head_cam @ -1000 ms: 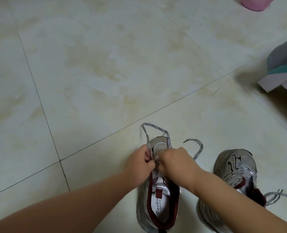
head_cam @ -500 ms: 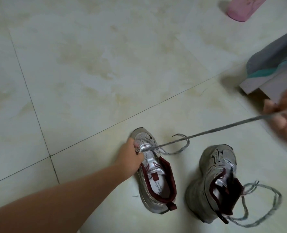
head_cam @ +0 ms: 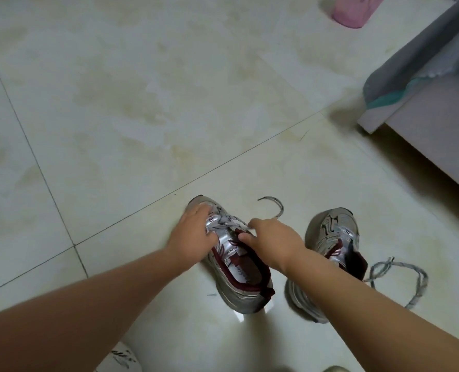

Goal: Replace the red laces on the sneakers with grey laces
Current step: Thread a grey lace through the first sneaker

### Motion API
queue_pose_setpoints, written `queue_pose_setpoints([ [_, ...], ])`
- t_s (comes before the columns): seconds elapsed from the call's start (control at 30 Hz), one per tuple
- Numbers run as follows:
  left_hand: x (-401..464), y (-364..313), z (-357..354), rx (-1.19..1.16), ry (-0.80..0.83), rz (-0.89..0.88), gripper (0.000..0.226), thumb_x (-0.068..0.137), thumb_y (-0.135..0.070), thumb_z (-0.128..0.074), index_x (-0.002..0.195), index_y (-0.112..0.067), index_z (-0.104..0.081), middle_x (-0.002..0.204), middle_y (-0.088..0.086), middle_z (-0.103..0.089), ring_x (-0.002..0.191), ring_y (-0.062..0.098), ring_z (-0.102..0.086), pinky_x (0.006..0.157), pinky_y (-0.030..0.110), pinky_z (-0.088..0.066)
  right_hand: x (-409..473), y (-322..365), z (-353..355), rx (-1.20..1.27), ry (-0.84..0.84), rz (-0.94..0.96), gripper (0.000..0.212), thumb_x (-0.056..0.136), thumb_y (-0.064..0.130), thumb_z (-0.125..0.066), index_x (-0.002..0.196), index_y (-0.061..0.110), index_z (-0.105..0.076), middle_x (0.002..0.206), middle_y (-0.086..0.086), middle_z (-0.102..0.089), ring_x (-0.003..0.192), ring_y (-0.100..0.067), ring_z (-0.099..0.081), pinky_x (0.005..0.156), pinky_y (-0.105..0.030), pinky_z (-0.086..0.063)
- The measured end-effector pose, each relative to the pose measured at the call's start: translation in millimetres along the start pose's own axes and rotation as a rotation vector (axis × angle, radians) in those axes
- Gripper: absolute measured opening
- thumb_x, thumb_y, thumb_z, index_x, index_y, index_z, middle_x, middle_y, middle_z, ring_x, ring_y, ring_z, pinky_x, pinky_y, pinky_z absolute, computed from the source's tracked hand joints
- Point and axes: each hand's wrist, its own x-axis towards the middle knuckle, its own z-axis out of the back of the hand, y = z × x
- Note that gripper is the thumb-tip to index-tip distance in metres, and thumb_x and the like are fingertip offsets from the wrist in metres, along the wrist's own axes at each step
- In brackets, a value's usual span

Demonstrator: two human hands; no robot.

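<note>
Hands (head_cam: 193,237) (head_cam: 274,241) over left sneaker (head_cam: 239,267), eyelets hidden; fingers' grip on grey lace (head_cam: 229,222) unclear.

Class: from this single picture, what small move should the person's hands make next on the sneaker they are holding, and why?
Probably thread the loose grey lace end through the next eyelet. The left hand holds the toe of the left sneaker, the right hand is at its eyelets, and only the lowest rows look laced.

Two silver sneakers (head_cam: 239,272), loose grey laces (head_cam: 395,275)
</note>
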Motion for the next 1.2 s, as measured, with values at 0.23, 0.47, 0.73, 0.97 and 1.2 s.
queue_pose_setpoints([
  [0.23, -2, 2, 3, -0.009, 0.104, -0.005, 0.06, 0.083, -0.02, -0.054, 0.138, -0.023, -0.032, 0.133, 0.0, -0.049, 0.111, 0.028, -0.049, 0.097, 0.035, -0.036, -9, 9, 15, -0.337, 0.037, 0.169, 0.037, 0.097, 0.036, -0.039, 0.067, 0.016, -0.037, 0.095, -0.009, -0.059, 0.079, -0.026, -0.05, 0.059, -0.03, -0.03],
  [0.47, 1, 4, 10, 0.057, 0.148, -0.005, 0.053, 0.082, -0.018, -0.055, 0.132, -0.02, -0.037, 0.121, 0.001, -0.055, 0.106, 0.026, -0.053, 0.114, 0.039, -0.007, -43, 16, 104, 0.776, 0.044, 0.26, 0.045, 0.091, 0.023, -0.052, 0.049, 0.02, -0.036, 0.042, 0.012, -0.032, 0.038, -0.002, -0.028, 0.04, -0.012, -0.028],
  [0.73, -2, -26, 26, -0.159, 0.201, -0.134, 0.012, 0.085, -0.025, -0.057, 0.096, -0.025, -0.063, 0.106, 0.0, -0.062, 0.103, 0.017, -0.057, 0.101, 0.042, -0.038, -31, 34, 96, 1.037, 0.015, 0.21, 0.042, 0.094, 0.026, -0.047, 0.055, 0.013, -0.041, 0.051, -0.002, -0.04, 0.038, -0.007, -0.026, 0.039, -0.017, -0.024],
  [0.97, 17, -80, 109, -0.787, 0.078, -0.09, 0.034, 0.094, -0.007, -0.036, 0.065, -0.014, -0.051, 0.037, -0.009, -0.04, 0.034, 0.005, -0.038, 0.05, 0.021, -0.041, 26, 14, 32, 0.813, 0.162, -0.181, 0.038, 0.095, 0.0, -0.037, 0.133, 0.005, -0.041, 0.084, -0.019, -0.061, 0.061, -0.023, -0.057, 0.053, -0.031, -0.047],
  [1.2, 16, -96, 162, -0.979, 0.017, -0.07, 0.026, 0.092, -0.015, -0.036, 0.069, -0.018, -0.047, 0.044, -0.009, -0.03, 0.037, 0.008, -0.026, 0.042, 0.016, -0.034, 46, 14, -12, 0.72, 0.132, -0.104, 0.04, 0.089, -0.006, -0.039, 0.125, 0.003, -0.054, 0.127, -0.013, -0.056, 0.105, -0.019, -0.051, 0.085, -0.024, -0.039],
])
